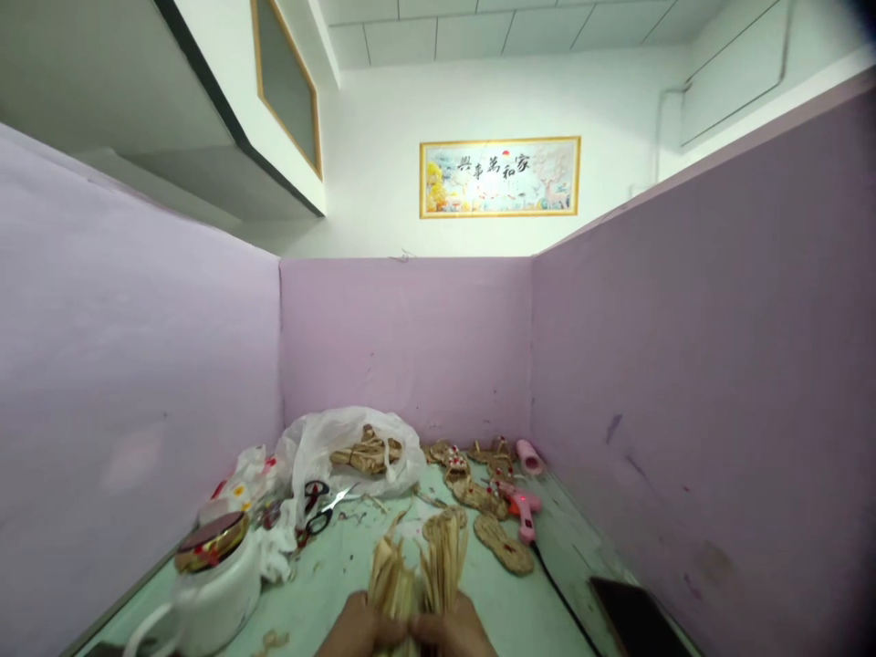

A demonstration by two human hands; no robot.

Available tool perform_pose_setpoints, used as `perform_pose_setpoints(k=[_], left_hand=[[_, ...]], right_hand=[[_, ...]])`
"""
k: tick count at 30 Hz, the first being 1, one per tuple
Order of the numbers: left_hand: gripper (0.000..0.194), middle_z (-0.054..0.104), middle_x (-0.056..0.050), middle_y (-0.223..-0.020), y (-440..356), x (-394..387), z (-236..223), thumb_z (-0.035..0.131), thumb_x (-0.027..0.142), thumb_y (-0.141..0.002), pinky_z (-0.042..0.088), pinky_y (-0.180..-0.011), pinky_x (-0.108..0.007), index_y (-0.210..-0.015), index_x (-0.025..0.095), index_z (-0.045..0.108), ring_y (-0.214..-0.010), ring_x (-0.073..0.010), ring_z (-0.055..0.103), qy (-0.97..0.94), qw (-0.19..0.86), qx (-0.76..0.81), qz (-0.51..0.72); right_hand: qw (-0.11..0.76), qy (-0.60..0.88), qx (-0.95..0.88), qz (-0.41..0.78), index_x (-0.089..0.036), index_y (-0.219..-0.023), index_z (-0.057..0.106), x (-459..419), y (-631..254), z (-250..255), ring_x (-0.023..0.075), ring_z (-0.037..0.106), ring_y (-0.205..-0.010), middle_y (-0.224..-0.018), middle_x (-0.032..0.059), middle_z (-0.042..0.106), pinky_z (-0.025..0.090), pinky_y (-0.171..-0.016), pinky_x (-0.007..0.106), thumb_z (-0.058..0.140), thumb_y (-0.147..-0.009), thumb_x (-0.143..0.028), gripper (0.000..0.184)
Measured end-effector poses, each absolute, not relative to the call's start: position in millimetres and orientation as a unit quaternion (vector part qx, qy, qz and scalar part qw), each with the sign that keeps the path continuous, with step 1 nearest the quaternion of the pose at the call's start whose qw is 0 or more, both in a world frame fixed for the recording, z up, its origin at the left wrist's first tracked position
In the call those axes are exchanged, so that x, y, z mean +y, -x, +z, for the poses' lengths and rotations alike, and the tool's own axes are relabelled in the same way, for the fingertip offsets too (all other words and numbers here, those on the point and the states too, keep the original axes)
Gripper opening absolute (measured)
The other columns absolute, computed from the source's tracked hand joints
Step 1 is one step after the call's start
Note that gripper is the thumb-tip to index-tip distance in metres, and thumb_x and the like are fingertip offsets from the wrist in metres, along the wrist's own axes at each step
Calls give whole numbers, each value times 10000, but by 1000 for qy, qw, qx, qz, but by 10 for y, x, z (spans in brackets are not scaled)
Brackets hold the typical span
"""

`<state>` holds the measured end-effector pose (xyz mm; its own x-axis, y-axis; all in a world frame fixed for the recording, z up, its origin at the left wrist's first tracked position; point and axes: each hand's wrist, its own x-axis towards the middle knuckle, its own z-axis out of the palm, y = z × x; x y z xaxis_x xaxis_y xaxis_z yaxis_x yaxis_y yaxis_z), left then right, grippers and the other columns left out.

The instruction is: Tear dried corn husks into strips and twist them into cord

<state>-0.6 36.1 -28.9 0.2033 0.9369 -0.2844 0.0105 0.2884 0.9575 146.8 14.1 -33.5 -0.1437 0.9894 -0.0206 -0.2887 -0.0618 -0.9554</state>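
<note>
At the bottom centre my left hand (359, 627) is closed round a bundle of dry, pale husk strips (392, 579). My right hand (457, 630) grips a second bundle of husk strips (443, 561) close beside it. Both bundles stand up from the fists with their loose ends fanned out. The hands meet at the thumbs, and the lower ends of the strips are mostly hidden. Just beyond the right bundle lies a woven straw sole (503, 545). A pink glue gun (526, 509) with a red light rests beside it.
Black-handled scissors (327, 513) lie by a white plastic bag (307, 447) holding tied husks (368, 453). A lidded white mug (219, 593) stands at left. Decorated straw slippers (457, 467) are at the back. A black cord (562, 598) and dark flat object (636, 616) lie right. Purple partitions (407, 342) enclose the table.
</note>
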Motion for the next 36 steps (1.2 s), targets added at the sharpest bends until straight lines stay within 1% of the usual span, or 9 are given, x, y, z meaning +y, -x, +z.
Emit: perform_pose_setpoints(k=[2, 5, 8, 12, 14, 18, 24, 30, 36], left_hand=[[169, 659, -73, -581, -67, 259, -281, 683, 122, -464, 503, -680, -401, -630, 124, 654, -632, -281, 636, -420, 658, 486, 393], [250, 660, -112, -603, -152, 112, -205, 634, 105, -497, 504, -628, -399, -744, 69, 650, -569, -259, 627, -371, 712, 434, 408], [275, 654, -121, -598, -164, 64, -151, 633, 96, -498, 502, -581, -387, -767, 42, 639, -539, -247, 617, -360, 705, 448, 415], [314, 667, -107, -649, -136, 85, -175, 668, 91, -479, 505, -625, -377, -789, 53, 637, -572, -229, 620, -350, 704, 453, 419], [324, 668, -100, -663, -134, 92, -194, 678, 90, -474, 505, -635, -368, -793, 59, 637, -577, -220, 620, -352, 700, 452, 427], [335, 665, -94, -657, -152, 79, -197, 684, 89, -478, 507, -632, -368, -807, 59, 634, -570, -213, 618, -361, 699, 445, 429], [296, 659, -94, -630, -160, 46, -152, 683, 107, -477, 507, -587, -339, -764, 56, 631, -546, -204, 611, -382, 678, 469, 417], [363, 652, -96, -611, -143, 50, -154, 698, 140, -457, 489, -493, -316, -802, 49, 630, -534, -225, 612, -399, 667, 502, 380], [352, 653, -90, -602, -152, 50, -164, 658, 87, -466, 512, -576, -355, -814, 46, 624, -556, -230, 620, -388, 679, 484, 393]], right_hand=[[534, 432, -385, 617, -136, -659, 610, 67, -1433, -313, 129, 495, -406, -511, 7, 568, 362, -385, 236, 558, -466, -155, 201], [538, 467, -334, 617, -147, -547, 505, -7, -1432, -253, 75, 426, -356, -434, -35, 473, 341, -368, 201, 561, -496, -153, 76], [530, 477, -332, 618, -139, -529, 485, -4, -1465, -222, 66, 430, -374, -433, -34, 466, 340, -367, 185, 595, -507, -151, 113], [529, 475, -331, 620, -135, -565, 497, 8, -1493, -233, 66, 431, -396, -451, -27, 482, 334, -360, 177, 652, -556, -296, 224], [531, 468, -347, 615, -143, -559, 479, 5, -1495, -247, 68, 429, -401, -442, -37, 469, 341, -365, 182, 679, -539, -330, 274], [524, 473, -374, 602, -147, -583, 474, 8, -1487, -277, 76, 436, -402, -460, -51, 476, 344, -360, 195, 711, -463, -222, 276], [533, 467, -377, 596, -153, -559, 456, -6, -1478, -260, 59, 394, -351, -426, -73, 444, 325, -340, 192, 671, -463, -152, 235], [524, 464, -381, 604, -127, -587, 518, -2, -1496, -259, 75, 446, -393, -469, -50, 498, 358, -370, 199, 646, -456, -106, 184], [517, 451, -389, 615, -105, -656, 570, -7, -1524, -245, 89, 481, -429, -530, -20, 555, 372, -388, 205, 663, -453, -113, 223]])
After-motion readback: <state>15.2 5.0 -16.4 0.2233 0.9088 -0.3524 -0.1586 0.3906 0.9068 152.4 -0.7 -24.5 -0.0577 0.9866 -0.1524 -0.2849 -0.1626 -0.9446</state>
